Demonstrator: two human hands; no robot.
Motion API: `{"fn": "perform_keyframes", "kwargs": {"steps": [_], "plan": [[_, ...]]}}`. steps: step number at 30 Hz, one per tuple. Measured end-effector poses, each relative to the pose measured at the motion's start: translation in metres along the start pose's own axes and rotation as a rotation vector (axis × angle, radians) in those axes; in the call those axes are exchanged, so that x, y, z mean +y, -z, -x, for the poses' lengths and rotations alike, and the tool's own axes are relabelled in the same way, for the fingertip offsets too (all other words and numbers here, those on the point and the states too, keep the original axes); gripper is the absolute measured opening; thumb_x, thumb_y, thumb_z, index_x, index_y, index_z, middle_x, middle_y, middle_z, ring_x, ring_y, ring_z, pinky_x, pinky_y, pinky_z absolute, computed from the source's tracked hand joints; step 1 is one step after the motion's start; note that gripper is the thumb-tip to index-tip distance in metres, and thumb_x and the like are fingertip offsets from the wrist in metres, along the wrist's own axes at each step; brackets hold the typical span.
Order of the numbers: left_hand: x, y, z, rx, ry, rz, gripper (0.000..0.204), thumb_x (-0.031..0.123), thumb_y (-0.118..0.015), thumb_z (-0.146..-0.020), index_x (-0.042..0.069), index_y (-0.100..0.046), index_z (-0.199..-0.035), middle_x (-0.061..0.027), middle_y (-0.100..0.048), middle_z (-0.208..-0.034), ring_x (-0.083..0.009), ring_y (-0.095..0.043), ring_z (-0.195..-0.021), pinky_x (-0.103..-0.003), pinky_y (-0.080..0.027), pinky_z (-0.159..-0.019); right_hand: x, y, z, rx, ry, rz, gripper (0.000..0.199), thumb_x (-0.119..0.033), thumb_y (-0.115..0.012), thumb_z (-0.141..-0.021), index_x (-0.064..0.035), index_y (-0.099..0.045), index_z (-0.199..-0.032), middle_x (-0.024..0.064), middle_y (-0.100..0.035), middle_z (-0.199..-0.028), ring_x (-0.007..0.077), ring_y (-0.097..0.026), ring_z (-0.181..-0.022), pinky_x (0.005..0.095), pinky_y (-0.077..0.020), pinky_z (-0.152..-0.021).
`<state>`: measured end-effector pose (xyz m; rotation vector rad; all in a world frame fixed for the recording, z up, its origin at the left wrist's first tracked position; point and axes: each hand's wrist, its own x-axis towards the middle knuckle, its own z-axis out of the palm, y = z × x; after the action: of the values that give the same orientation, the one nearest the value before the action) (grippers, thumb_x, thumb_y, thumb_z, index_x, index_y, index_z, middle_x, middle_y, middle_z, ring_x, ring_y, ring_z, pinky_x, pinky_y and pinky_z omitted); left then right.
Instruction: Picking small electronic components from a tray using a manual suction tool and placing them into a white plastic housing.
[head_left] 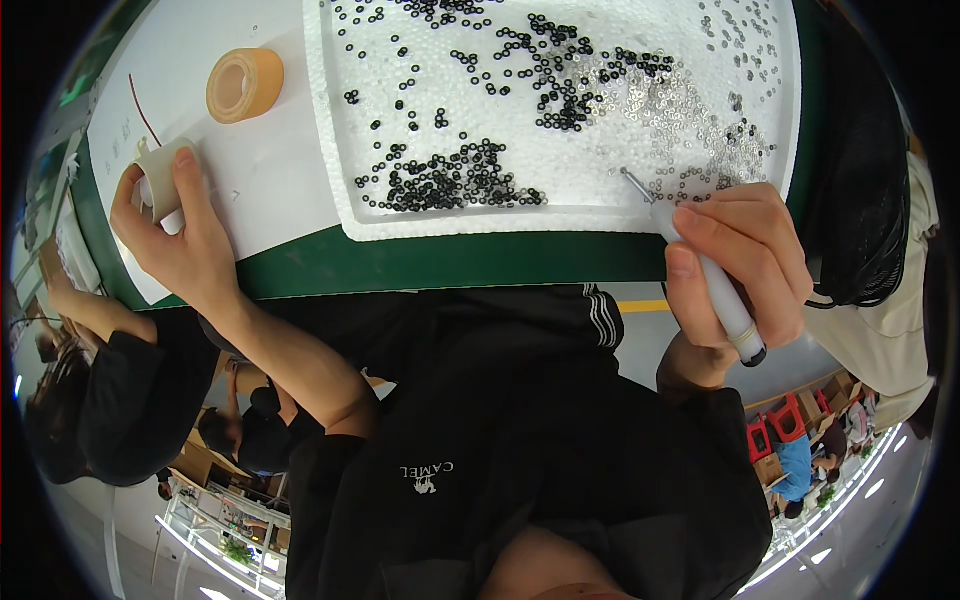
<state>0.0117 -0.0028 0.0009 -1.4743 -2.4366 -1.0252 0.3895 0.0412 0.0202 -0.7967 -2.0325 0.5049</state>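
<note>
Both hands are busy at the near edge of the desk [420,262]. Right hand [735,275] is closed around a white pen-like tool [715,290], fingers wrapped on its barrel, with the thin metal tip [632,182] pointing up and left onto a white foam tray [330,150]. That tip sits among a scatter of small clear rings [690,110] on the tray's right half; small black rings [455,180] lie in clusters toward the middle and left (one dense patch just inside the near rim). Left hand [180,240] grips a small white roll [160,180], thumb over its top, resting on a white sheet [270,170] beside the tray. A tan roll of tape [244,85] stands on that sheet, well apart from the hand, beyond it.
</note>
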Motion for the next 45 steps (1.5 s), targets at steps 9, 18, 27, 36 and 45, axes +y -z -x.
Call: {"fn": "perform_keyframes", "kwargs": {"steps": [9, 18, 27, 36, 45], "plan": [[0.0, 0.0, -0.002, 0.002, 0.012, 0.0, 0.048, 0.029, -0.076, -0.086, -0.003, -0.057, -0.116, -0.0144, -0.057, -0.112, -0.0245, -0.061, -0.1, -0.034, -0.051, -0.085, 0.001, 0.0, -0.005, 0.019, 0.007, -0.008, 0.02, -0.003, -0.075, -0.061, 0.0027, -0.07, -0.079, 0.0121, -0.068, -0.071, 0.0207, -0.061, -0.056, 0.026, -0.0451, -0.046], [-0.003, -0.002, -0.003, 0.007, 0.008, 0.038, 0.047, 0.029, -0.077, -0.086, -0.002, -0.058, -0.116, -0.0146, -0.057, -0.113, -0.0241, -0.058, -0.103, -0.034, -0.049, -0.087, -0.009, -0.005, -0.005, -0.009, -0.101, 0.036, 0.021, -0.007, -0.071, -0.064, 0.0065, -0.067, -0.08, 0.016, -0.064, -0.072, 0.0253, -0.059, -0.062, 0.033, -0.0468, -0.059], [-0.008, -0.002, -0.004, 0.021, -0.046, 0.012, 0.047, 0.029, -0.077, -0.085, -0.002, -0.059, -0.115, -0.0152, -0.058, -0.114, -0.0258, -0.057, -0.105, -0.035, -0.047, -0.09, -0.008, -0.004, -0.008, -0.007, -0.078, 0.043, 0.02, -0.002, -0.076, -0.061, 0.002, -0.07, -0.079, 0.0112, -0.067, -0.071, 0.0221, -0.062, -0.059, 0.0268, -0.0469, -0.052], [-0.015, -0.003, -0.004, 0.039, -0.068, 0.05, 0.047, 0.03, -0.078, -0.085, -0.001, -0.06, -0.115, -0.015, -0.058, -0.114, -0.0261, -0.057, -0.105, -0.036, -0.047, -0.089, -0.047, -0.018, -0.04, 0.009, -0.647, 0.199, 0.014, -0.006, -0.069, -0.076, 0.0031, -0.06, -0.069, 0.005, -0.055, -0.059, 0.0092, -0.048, -0.054, 0.0234, -0.0355, -0.053], [-0.011, -0.001, -0.003, 0.027, -0.041, 0.061, 0.048, 0.032, -0.077, -0.085, 0.0, -0.061, -0.116, -0.014, -0.057, -0.115, -0.0256, -0.057, -0.105, -0.036, -0.048, -0.087, -0.046, -0.026, -0.04, 0.102, -0.736, 0.184, 0.022, -0.007, -0.067, -0.079, 0.0012, -0.053, -0.064, -0.0011, -0.046, -0.053, 0.0039, -0.039, -0.051, 0.0221, -0.0294, -0.048]]}}
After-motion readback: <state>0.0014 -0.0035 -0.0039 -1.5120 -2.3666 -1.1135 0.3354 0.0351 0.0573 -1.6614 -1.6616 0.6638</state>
